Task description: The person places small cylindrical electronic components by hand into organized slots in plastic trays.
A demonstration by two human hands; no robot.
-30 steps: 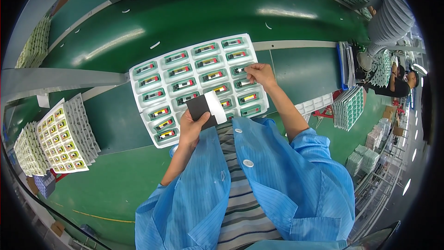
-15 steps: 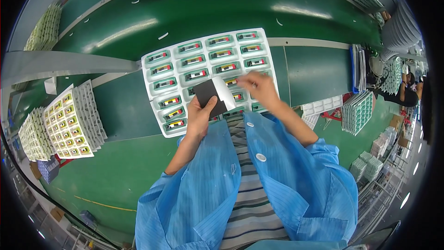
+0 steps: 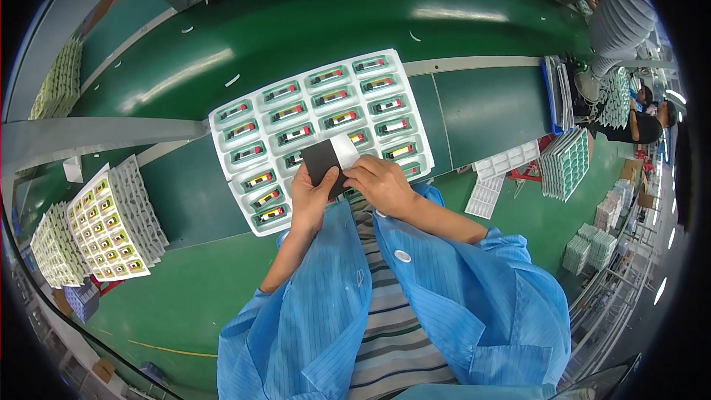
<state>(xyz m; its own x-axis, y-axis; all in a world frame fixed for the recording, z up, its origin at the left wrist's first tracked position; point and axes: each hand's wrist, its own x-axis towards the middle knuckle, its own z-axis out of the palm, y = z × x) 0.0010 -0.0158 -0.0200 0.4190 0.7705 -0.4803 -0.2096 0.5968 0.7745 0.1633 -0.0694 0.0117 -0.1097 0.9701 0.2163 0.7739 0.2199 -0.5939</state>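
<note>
A flat black rectangular sheet (image 3: 319, 160) with a white paper-like layer (image 3: 344, 150) along its right part is in my left hand (image 3: 307, 198), thumb on top. My right hand (image 3: 381, 187) is closed in a pinch at the sheet's right edge, under the white part; what lies between its fingertips is hidden. Both hands are above the near part of a white moulded tray (image 3: 257, 105). Its pockets hold small black parts with red, white and yellow marks, such as one part (image 3: 341, 118) near the middle. My hands and the sheet cover some pockets.
The tray rests on a green bench (image 3: 496, 104), its near edge by my body. A grey frame bar (image 3: 111, 130) runs in from the left. Stacked filled trays (image 3: 104, 222) stand at left, more stacked trays (image 3: 566, 163) at right. A person (image 3: 641, 126) is at far right.
My right hand has come down and left from above the tray to the sheet's right edge. My left hand keeps hold of the sheet. The view has shifted slightly.
</note>
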